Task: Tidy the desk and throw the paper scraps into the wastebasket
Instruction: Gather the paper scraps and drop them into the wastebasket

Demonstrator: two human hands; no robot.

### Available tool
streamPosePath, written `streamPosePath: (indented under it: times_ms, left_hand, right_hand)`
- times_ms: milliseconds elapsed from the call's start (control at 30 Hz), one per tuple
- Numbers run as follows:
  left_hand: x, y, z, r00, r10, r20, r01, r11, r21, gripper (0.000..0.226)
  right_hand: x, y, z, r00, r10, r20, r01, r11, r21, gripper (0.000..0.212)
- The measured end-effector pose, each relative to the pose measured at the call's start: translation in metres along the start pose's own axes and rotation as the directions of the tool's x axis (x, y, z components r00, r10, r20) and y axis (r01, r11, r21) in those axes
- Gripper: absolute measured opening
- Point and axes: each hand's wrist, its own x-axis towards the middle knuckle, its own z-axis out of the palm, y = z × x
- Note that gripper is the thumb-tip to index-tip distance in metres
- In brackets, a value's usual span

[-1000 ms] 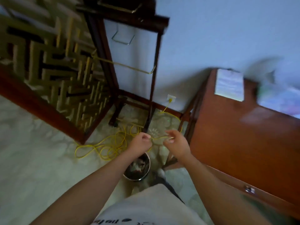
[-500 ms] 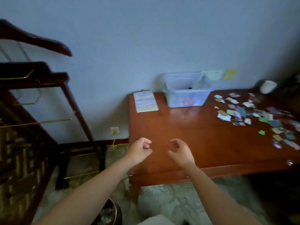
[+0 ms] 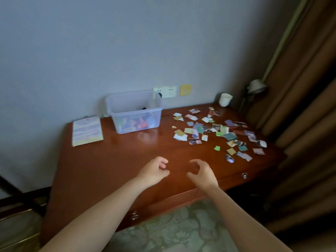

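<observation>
Dozens of paper scraps [image 3: 224, 129] are lying on the right half of the counter [image 3: 127, 160]; you are hovering your left hand [image 3: 154, 172] and right hand [image 3: 201, 174] over its front, each grip loosely curled, empty.

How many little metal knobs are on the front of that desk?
2. The left knob sits below the left hand; the right knob sits just right of the right hand. Others may be hidden.
</observation>
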Motion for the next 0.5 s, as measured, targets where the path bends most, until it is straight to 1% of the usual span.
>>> streamPosePath:
  times_ms: [100,233,367,500]
  left_hand:
    - [0.020,0.030,0.032,0.999,0.017,0.039,-0.018,1.000,0.016,0.036]
    - [0.047,0.065,0.070,0.991,0.072,0.110,-0.080,0.994,0.073,0.035]
    - [0.079,0.095,0.100,0.976,0.113,0.189,-0.138,0.983,0.125,0.034]
    - [0.118,0.123,0.129,0.954,0.133,0.270,-0.176,0.975,0.139,0.034]
  right_hand:
    - [0.010,0.029,-0.031,0.999,0.040,-0.036,-0.040,0.999,0.005,0.048]
    - [0.023,0.071,-0.068,0.991,0.093,-0.093,-0.091,0.995,0.035,0.049]
    - [0.036,0.105,-0.098,0.977,0.166,-0.133,-0.159,0.985,0.061,0.049]
    - [0.058,0.131,-0.125,0.963,0.211,-0.165,-0.198,0.976,0.096,0.052]
